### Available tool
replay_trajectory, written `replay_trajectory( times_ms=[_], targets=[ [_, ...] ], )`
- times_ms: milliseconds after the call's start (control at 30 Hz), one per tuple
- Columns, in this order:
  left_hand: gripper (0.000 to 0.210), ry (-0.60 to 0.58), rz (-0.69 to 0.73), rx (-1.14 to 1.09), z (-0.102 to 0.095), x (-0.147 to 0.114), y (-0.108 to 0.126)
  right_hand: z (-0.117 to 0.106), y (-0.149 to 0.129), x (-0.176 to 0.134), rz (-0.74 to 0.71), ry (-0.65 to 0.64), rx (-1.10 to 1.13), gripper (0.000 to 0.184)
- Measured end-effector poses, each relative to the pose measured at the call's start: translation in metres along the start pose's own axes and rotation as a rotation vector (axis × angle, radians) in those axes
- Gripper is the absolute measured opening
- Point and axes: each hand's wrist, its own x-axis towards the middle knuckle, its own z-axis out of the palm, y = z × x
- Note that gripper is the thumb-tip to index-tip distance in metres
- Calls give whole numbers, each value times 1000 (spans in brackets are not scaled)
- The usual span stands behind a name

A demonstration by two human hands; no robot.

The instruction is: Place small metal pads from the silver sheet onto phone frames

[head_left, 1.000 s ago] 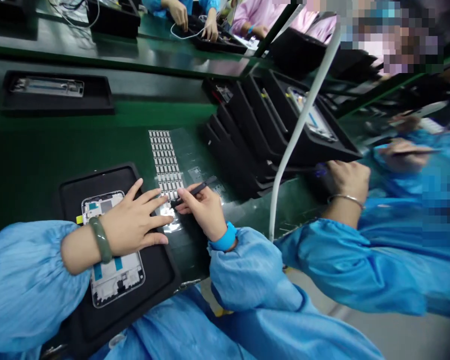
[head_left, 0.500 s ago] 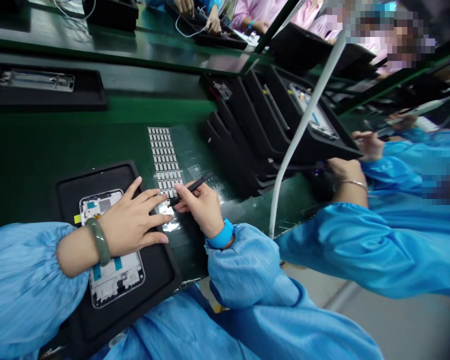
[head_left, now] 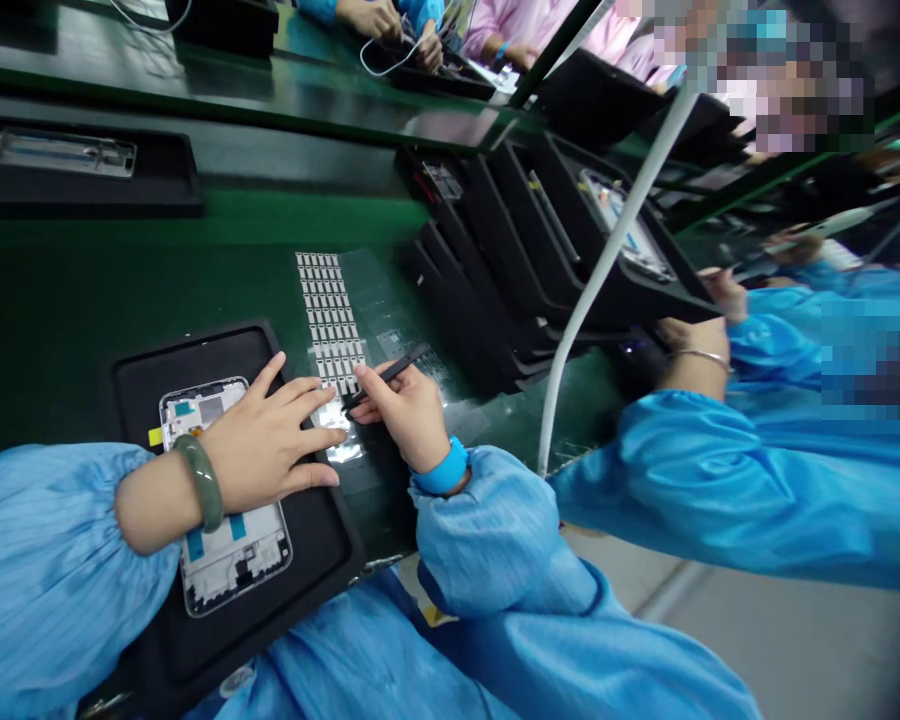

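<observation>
My left hand (head_left: 270,440) is spread palm down over a phone's metal frame (head_left: 247,560), which lies in a black tray (head_left: 319,540). Its fingertips reach the lower end of a clear sheet (head_left: 345,452) carrying rows of small metal-coloured parts (head_left: 328,300). In my right hand (head_left: 412,420) is a pair of slim black tweezers (head_left: 397,366), pinched between thumb and fingers. Their tip points down-left at the bottom rows of the sheet, close to my left fingers. Whether the tip grips a small part is too fine to tell.
Black trays (head_left: 472,300) stand stacked at the right, the top one holding a phone frame (head_left: 630,230). A white cable (head_left: 592,280) hangs in front. Another tray (head_left: 157,185) sits on the conveyor at far left. A co-worker's sleeved arm (head_left: 690,480) is at right.
The tray on the far-left conveyor has slid slightly left. My right hand and the tweezers have shifted a little, while my left hand stays nearly still. The co-worker's arm at right has moved slightly.
</observation>
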Motion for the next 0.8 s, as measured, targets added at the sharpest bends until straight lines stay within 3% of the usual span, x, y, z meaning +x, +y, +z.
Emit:
replay_trajectory(
  times_ms=[167, 300, 533, 800],
  targets=[
    [40, 16, -6, -18, 2, 0, 0, -6, -12, 4, 122, -99, 175, 33],
    [42, 74, -47, -111, -5, -4, 0, 1, -28, -2, 96, -151, 292, 32],
    [15, 353, -435, -504, -30, -27, 1, 41, -48, -22, -63, -308, 303, 28],
    [28, 191, -544, -353, -40, -71, -12, 63, -66, -17, -133, -518, 181, 30]
  ],
)
